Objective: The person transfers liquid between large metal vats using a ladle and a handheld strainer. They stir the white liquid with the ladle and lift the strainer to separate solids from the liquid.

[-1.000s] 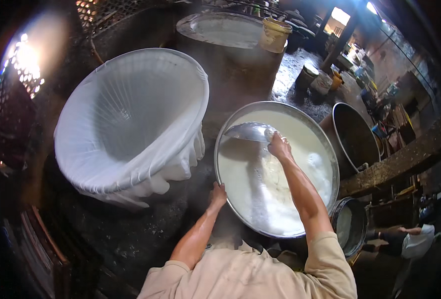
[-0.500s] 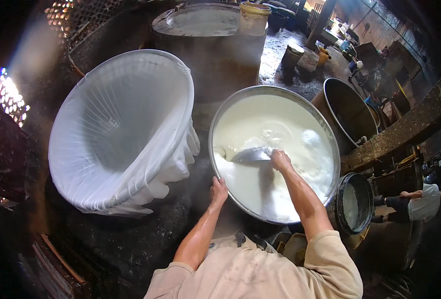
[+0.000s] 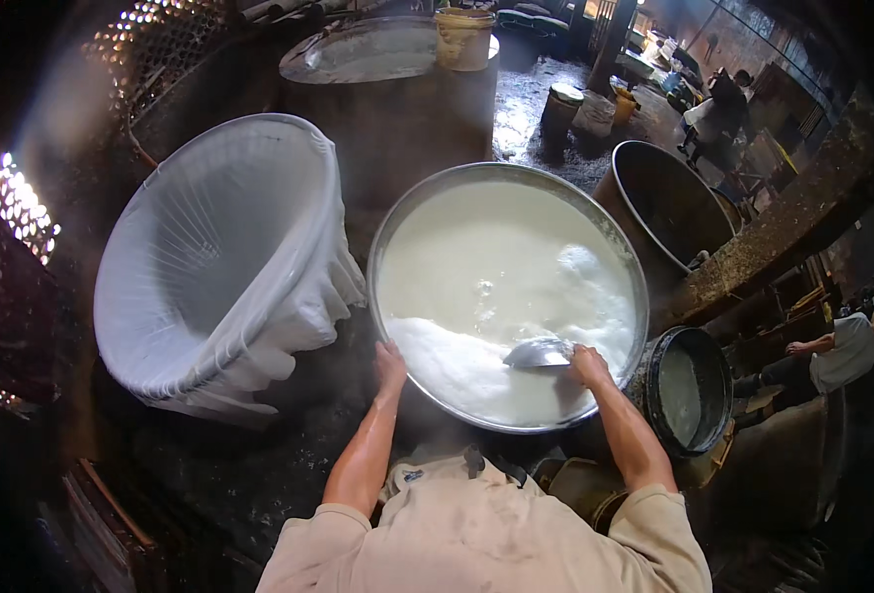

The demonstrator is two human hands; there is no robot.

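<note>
R hand point(image 3: 588, 364) fingers wrapped round a metal ladle point(image 3: 541, 353), bowl low at 5 o'clock in the big pan point(image 3: 508, 296) of steaming white liquid. L hand point(image 3: 390, 364) fingers flat on the pan rim at 7 o'clock. Cloth-lined basket point(image 3: 224, 259) sits at 9. Risk: liquid likely hot, so a slop or rim slip could scald.

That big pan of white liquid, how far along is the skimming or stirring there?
Done: the cloth-lined tub stands ready but looks empty, so nothing seems moved into it. In hand: the right hand holds a metal ladle in the foamy white liquid at the near side of the wide metal pan, while the left hand rests on the pan's near rim. Left: the pan is nearly full, so most of the job remains.
</note>
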